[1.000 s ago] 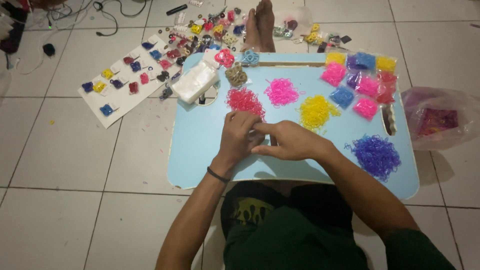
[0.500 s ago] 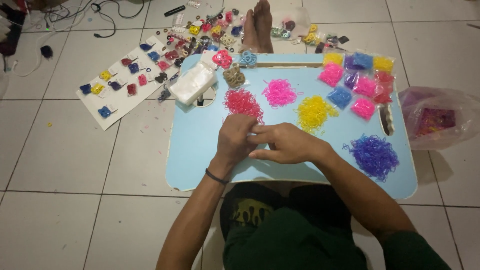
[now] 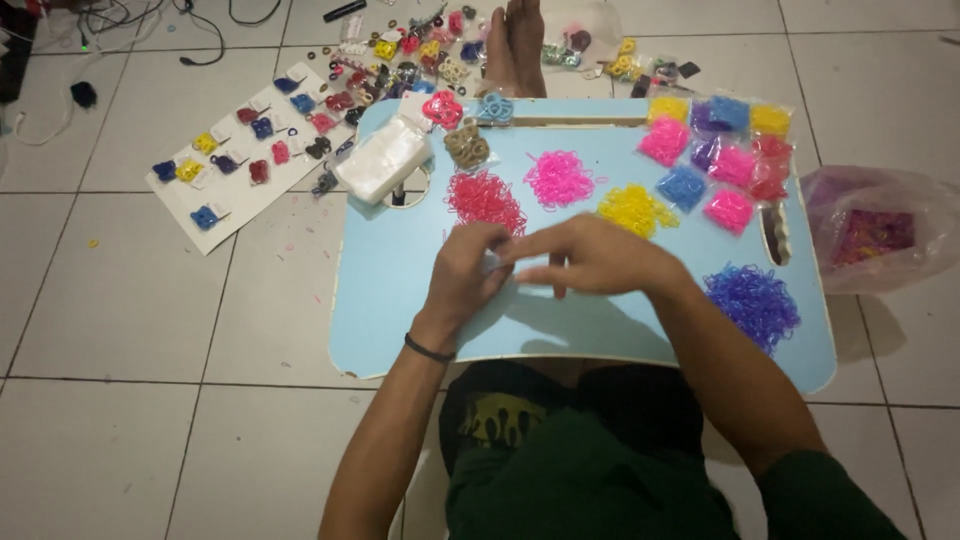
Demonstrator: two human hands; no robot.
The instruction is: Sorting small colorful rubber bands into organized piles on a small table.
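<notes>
My left hand (image 3: 467, 275) and my right hand (image 3: 590, 258) meet over the middle of a light blue lap table (image 3: 380, 300). Their fingertips pinch a small clear plastic bag (image 3: 493, 262) between them; what is in it I cannot tell. Just beyond the hands lie loose heaps of small elastic bands: red (image 3: 484, 198), pink (image 3: 559, 178) and yellow (image 3: 634, 209). A purple heap (image 3: 752, 300) lies to the right of my right forearm. A black band circles my left wrist.
Small filled bags in pink, blue, yellow and red (image 3: 715, 150) lie at the table's far right. A stack of clear bags (image 3: 383, 160) sits far left. A white card with coloured items (image 3: 240, 155) lies on the tiled floor. A plastic bag (image 3: 870, 235) rests right; my feet (image 3: 515, 40) beyond.
My hands have stayed together over the table, with the fingers shifting slightly on the small bag. The camera view has drifted a little.
</notes>
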